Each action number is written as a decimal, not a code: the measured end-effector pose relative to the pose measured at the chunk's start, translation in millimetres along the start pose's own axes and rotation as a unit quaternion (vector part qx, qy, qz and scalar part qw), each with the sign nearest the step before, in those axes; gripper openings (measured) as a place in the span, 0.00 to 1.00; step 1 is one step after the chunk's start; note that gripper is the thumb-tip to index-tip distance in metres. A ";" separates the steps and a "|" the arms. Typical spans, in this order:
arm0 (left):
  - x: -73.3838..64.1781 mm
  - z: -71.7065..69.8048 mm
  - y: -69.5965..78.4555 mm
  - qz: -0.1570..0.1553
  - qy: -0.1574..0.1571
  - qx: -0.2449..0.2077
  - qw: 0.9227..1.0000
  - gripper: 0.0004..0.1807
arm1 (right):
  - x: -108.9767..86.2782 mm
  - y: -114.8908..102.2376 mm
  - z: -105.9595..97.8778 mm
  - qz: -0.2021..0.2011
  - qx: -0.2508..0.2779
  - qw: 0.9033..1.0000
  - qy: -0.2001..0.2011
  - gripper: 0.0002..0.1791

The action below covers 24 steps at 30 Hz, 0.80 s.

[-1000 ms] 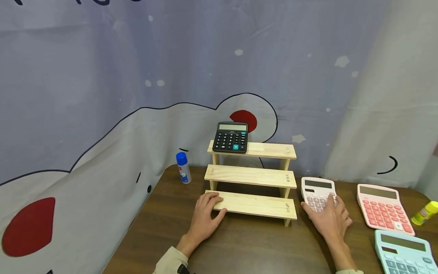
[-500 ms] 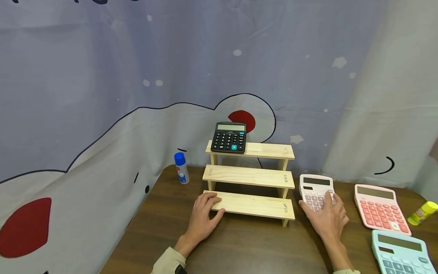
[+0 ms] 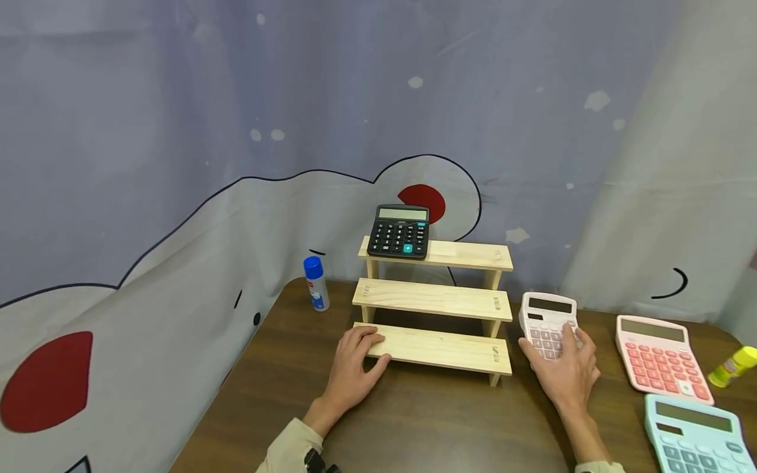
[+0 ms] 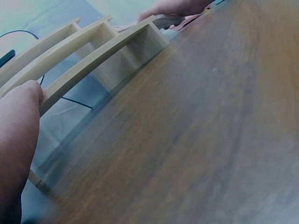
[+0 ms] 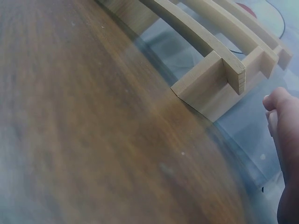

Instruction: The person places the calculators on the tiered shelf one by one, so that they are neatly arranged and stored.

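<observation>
A three-tier wooden display shelf (image 3: 443, 345) stands on the table. At its left end my left hand (image 3: 350, 371) grips the lowest board, fingers on top and thumb at the front edge; the thumb (image 4: 35, 93) is against the board in the left wrist view. Right of the shelf, my right hand (image 3: 564, 378) holds a pale pink calculator (image 3: 545, 318) with grey-mauve keys, thumb on its left side, fingers over its right. Only the calculator's side edge (image 5: 274, 126) shows in the right wrist view. A black calculator (image 3: 399, 231) leans back on the top board's left end.
A pink calculator (image 3: 665, 358) and a light blue one (image 3: 698, 433) lie on the table to the right. Beyond them is a yellow glue stick (image 3: 733, 366). A blue-capped bottle (image 3: 317, 284) stands left of the shelf. A printed curtain (image 3: 296, 98) hangs behind.
The pale pink calculator has shifted slightly up and away in my right hand, its far end rising relative to the shelf. My left hand keeps its place on the lowest board.
</observation>
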<state>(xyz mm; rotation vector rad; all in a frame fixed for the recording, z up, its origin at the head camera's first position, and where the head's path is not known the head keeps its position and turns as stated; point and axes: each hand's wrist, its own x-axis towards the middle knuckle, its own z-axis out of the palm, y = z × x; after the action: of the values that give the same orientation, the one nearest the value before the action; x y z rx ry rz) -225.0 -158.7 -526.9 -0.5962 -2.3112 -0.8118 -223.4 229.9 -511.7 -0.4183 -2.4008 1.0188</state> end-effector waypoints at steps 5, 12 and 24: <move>1.1 -1.0 0.5 -0.002 -0.004 0.001 1.000 0.17 | -2.1 -0.3 0.0 0.004 0.018 1.000 0.006 0.56; 1.5 -3.2 1.1 -0.020 -0.016 -0.003 1.000 0.17 | 1.0 -0.8 1.7 -0.010 0.039 0.999 0.024 0.56; 0.1 -1.7 2.2 -0.006 0.000 -0.001 1.000 0.18 | -0.6 -8.6 -1.3 -0.023 0.054 0.997 0.049 0.54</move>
<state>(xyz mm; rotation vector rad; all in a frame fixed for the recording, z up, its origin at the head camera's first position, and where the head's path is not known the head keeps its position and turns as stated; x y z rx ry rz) -223.1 -158.3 -524.9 -0.5839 -2.3166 -0.8201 -222.9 224.6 -504.8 -0.3646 -2.2456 1.0769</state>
